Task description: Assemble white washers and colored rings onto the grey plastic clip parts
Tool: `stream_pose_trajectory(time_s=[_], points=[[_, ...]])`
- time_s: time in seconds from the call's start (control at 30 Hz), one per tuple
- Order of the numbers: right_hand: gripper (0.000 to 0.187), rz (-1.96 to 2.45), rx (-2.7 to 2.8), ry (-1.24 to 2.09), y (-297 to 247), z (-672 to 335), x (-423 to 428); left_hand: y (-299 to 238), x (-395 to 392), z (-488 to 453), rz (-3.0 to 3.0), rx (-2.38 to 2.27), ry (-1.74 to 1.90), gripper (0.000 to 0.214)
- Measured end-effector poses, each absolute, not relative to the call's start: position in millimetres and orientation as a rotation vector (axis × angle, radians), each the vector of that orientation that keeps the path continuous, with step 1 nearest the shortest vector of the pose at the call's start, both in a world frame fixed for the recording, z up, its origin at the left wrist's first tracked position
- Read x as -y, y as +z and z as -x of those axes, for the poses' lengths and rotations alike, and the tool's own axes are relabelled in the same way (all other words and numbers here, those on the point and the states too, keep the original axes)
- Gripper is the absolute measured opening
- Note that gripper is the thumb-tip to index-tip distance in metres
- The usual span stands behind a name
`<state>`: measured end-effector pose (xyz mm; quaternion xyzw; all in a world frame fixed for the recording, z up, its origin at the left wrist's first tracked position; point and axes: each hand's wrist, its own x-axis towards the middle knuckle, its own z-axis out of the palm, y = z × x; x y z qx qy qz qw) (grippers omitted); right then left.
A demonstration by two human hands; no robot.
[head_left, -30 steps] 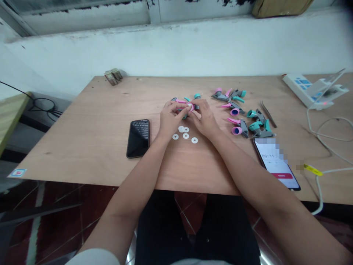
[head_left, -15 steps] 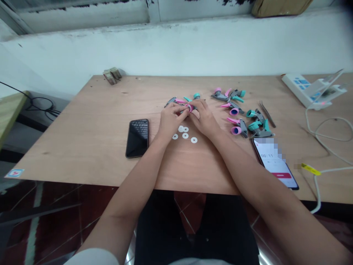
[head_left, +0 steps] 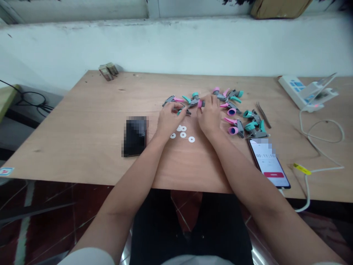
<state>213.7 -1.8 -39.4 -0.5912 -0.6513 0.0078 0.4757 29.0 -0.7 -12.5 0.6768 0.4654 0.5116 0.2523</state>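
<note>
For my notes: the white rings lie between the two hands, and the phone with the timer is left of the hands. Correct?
No: the head view shows the phone with the timer right of the left hand and right hand, not left of them.

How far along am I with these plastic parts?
Done, seemingly: the grey plastic parts with pink and teal pieces heaped right of your hands. In hand: your right hand at a pink piece, left hand nearby. Still out: five white washers on the wooden table.
</note>
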Motion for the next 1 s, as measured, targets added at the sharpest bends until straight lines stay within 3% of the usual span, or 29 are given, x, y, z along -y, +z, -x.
stream_pose_trajectory(time_s=[0.2,0.4,0.6,0.8,1.0], points=[[0.053,1.390,1.778,0.040,-49.0,-213.9,0.3,-17.6,-2.0,-29.4,-1.946,-1.252,1.363,0.014],[0.037,1.594,1.581,-0.076,-29.7,-235.5,-2.7,-5.6,7.8,-22.3,-2.115,-1.330,1.095,0.024],[0.044,1.964,1.285,-0.163,-46.7,-283.2,-8.5,1.0,4.7,-7.0,-2.177,-1.055,0.662,0.009],[0.034,1.944,1.370,-0.046,-54.5,-288.8,-9.1,-2.7,-4.2,-1.9,-2.157,-1.071,0.633,0.021],[0.044,1.804,1.361,-0.198,-39.0,-287.6,-8.9,-1.7,0.5,-0.7,-2.151,-1.365,0.638,0.022]])
